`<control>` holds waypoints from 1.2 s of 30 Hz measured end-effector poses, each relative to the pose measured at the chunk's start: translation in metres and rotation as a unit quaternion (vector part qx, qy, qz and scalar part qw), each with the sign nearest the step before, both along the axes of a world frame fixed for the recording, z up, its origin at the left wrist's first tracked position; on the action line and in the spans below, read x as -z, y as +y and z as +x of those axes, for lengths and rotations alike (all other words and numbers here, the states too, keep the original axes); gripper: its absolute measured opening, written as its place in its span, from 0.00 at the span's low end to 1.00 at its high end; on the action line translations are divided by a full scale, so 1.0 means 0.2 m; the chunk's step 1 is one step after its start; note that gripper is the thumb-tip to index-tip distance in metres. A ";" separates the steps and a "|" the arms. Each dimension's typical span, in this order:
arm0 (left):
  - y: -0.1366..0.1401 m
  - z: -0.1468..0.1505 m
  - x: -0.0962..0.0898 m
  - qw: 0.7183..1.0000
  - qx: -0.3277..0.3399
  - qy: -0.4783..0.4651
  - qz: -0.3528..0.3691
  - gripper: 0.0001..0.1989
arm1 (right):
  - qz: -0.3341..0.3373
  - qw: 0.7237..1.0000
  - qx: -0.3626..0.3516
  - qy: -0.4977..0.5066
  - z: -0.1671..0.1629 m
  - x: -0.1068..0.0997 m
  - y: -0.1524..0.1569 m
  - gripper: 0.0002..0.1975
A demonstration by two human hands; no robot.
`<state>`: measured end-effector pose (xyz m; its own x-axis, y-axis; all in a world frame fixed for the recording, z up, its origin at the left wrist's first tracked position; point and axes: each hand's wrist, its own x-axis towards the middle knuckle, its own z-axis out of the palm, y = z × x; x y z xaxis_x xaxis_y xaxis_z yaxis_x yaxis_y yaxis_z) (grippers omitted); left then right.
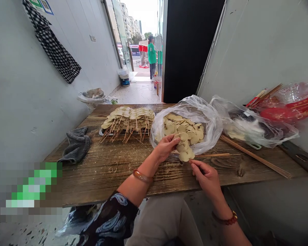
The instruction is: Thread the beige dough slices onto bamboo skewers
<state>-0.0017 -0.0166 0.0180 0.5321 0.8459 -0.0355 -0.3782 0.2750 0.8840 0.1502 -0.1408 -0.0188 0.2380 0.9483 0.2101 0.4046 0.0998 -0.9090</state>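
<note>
My left hand is closed, thumb and fingers pinching a pale, round, potato-like slice at the top of a short row of slices. The row runs down toward my right hand, which grips the end of a thin wooden skewer just below the lowest slice. Most of that skewer is hidden by the slices. Behind my hands, a clear plastic bag lies open with a heap of loose slices inside. Left of it, filled skewers are stacked on a metal tray, their sticks pointing toward me.
Bare skewers lie in a bundle at the right of the wooden table. Beyond them are another plastic bag and red packaging. A grey cloth rests at the left. Outside the doorway stands a person in green.
</note>
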 end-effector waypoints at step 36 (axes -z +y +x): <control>-0.01 0.02 0.00 1.000 -0.010 0.000 -0.001 0.20 | 0.005 1.000 0.011 -0.016 -0.01 0.01 0.02 0.16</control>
